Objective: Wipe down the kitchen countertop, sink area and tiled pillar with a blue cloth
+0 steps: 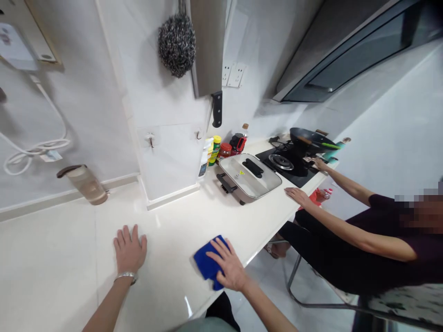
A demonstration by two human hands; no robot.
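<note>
On the left we have a jug [88, 185] standing by the wall, then our left hand [129, 252] laid palm down on the white counter [169, 235], fingers loose and holding nothing. Farther right, near the counter's front edge, lies a folded blue cloth [205, 262]; our right hand [231, 269] rests over it, fingers spread rather than clenched. Beyond come bottles [215, 150], a lidded pan [251, 177], a co-worker's hand [296, 196] on the counter, the stove [292, 173] and a wok [308, 138].
</note>
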